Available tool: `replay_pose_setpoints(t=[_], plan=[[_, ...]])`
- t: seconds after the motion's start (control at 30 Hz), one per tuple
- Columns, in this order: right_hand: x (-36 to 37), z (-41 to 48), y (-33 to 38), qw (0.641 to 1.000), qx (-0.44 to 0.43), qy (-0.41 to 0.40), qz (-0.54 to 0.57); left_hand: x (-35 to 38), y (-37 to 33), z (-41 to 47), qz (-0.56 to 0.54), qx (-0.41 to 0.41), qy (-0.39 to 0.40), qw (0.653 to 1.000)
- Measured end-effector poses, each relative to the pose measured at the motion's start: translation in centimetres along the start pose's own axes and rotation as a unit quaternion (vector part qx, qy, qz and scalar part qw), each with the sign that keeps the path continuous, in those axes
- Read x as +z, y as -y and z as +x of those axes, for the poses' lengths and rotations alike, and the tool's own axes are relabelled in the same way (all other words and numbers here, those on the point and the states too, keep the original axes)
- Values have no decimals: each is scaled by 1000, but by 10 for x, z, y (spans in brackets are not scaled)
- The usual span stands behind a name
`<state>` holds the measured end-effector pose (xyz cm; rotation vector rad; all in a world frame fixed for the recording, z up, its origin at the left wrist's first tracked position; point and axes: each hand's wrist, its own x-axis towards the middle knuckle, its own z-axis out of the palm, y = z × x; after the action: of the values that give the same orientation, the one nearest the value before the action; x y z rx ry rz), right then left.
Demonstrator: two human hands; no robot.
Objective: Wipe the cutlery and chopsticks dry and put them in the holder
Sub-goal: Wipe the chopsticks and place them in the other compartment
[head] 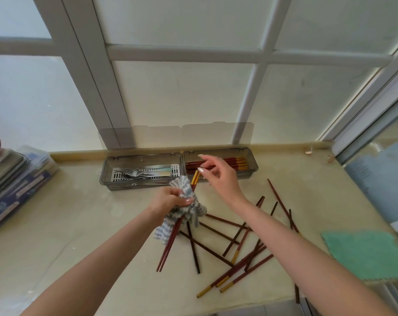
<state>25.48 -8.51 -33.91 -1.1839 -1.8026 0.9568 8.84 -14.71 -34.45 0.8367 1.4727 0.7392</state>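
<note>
Gripping a striped cloth point(186, 208) round two chopsticks point(169, 247), the left hand point(170, 199) is wiping, right hand point(218, 176) spread-fingered; forks point(134, 172) are lying stowed, loose chopsticks point(239, 267) waiting.

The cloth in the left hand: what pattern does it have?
Cloth: blue-grey and white zigzags, head view.

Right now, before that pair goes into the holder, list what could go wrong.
1. The left hand grips the pair of chopsticks only through the striped cloth. They might slide out as the right hand reaches for their gold tips.
2. The loose chopsticks lie crisscrossed under the right forearm. A low sweep may knock some off the counter, and one lies near its front edge.
</note>
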Motion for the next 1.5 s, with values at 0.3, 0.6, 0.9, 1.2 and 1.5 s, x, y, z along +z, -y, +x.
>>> replay_pose_setpoints(t=[0.3,0.6,0.9,1.2,1.5], plan=[[4,2,5,981,144,111,60,9,1,-10,62,21,22,998],[18,-3,11,984,139,105,30,19,-1,0,75,54,-54,994],[-17,25,-7,979,190,70,7,10,15,-7,106,-6,36,994],[5,4,-3,967,191,168,16,11,13,4,77,9,10,997],[12,12,-9,964,238,93,76,12,1,9,79,6,9,997]])
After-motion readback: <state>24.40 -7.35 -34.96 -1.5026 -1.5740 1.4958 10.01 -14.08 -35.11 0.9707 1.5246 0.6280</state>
